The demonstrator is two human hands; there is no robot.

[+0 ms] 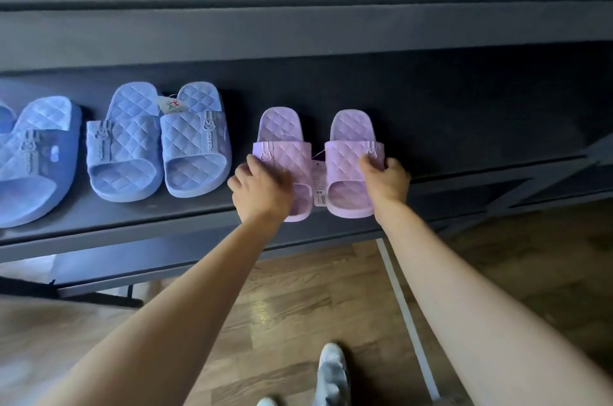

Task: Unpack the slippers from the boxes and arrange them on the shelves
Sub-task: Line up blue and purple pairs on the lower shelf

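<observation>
Tbh the trick here is sliding the lilac pair (348,153) straight back until the toes line up with the blue pair (159,143) next door. Keep both slippers together so the tag (318,183) between them doesn't snag, and only then let go. Right now the pair sits on the shelf (464,140) right at its front edge, toes toward me; the left hand (262,190) grips the left slipper's strap from the outside, and the right hand (386,178) grips the right one's the same way.

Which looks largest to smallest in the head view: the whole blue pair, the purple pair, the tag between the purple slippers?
1. blue pair
2. purple pair
3. tag
Same shelf, so nearness hardly matters.
</observation>
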